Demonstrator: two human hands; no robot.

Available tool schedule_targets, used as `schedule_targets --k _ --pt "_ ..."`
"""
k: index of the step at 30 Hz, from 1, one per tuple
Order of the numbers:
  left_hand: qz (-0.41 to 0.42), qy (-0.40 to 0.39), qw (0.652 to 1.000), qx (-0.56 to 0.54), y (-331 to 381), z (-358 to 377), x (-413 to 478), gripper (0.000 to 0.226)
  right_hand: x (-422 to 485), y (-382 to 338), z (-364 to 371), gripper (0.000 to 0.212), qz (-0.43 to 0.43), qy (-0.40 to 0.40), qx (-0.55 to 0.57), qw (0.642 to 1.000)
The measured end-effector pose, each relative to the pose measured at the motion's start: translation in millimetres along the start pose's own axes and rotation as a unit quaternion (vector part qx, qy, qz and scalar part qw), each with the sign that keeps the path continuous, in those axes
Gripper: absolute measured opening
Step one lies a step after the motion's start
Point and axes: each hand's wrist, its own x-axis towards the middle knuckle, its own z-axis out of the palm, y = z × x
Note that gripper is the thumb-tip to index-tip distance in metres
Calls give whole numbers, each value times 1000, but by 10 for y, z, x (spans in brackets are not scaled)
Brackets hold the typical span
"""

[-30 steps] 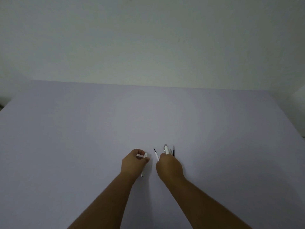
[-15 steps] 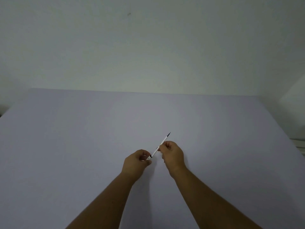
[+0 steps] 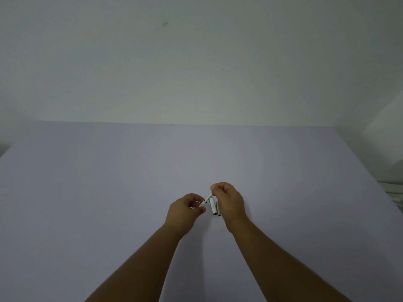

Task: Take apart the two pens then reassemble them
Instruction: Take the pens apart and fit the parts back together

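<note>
Head view: two bare hands are meeting low in the middle of a pale lilac tabletop (image 3: pixel 109 182), with pen parts between and under them.
Left hand: the left hand (image 3: pixel 185 211) is curling closed, its fingers (image 3: pixel 197 209) pinching a small white pen piece (image 3: pixel 202 204); the piece is too small to name surely, possibly a tip or cap section.
Refill: a thin white refill (image 3: pixel 208 197) with a dark end is spanning the gap between the two hands, its long axis slanting from lower left at the left fingers up to the upper right.
Key relation: the dark lower end of the refill is sitting right at the white pen piece, touching or just entering it; I cannot tell which. The axis is pointing straight into the left fingers, so the coming move looks like a push along that slant.
Right hand: the right hand (image 3: pixel 229 200) is closing on the upper end of the refill, its fingers (image 3: pixel 216 189) bunched tightly round it, and is the hand placed to drive it.
Loose parts: a white barrel (image 3: pixel 213 207) and a darker slim part (image 3: pixel 218 209) are lying on the tabletop just below the right fingers, side by side, long axes running toward the person.
Stage: judging from the loose parts, reassembly is only beginning.
Risk: the refill looks thin and could bend if pushed off axis.
</note>
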Motion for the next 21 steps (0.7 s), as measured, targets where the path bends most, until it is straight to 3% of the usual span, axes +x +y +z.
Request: schedule_targets --k 6,8,10,13,15,21 --pt "-3 -3 1000 1 -31 33 36 19 110 -29 -87 17 10 -55 -44 997" --pt "-5 -10 1000 -4 -44 31 37 21 176 -16 -133 14 20 -39 -34 998" --pt "-12 -12 1000 -13 -52 18 41 20 260 21 -201 11 26 3 -95 995" --pt "-29 -14 999 -33 -68 -1 32 19 326 140 -257 18 29 -13 -342 939" --pt "-35 -12 998 -41 -85 -11 24 19 321 215 -228 21 27 -40 -437 898" --pt "-52 -15 998 -32 -141 -15 7 19 327 356 -107 28 36 -37 -503 863"
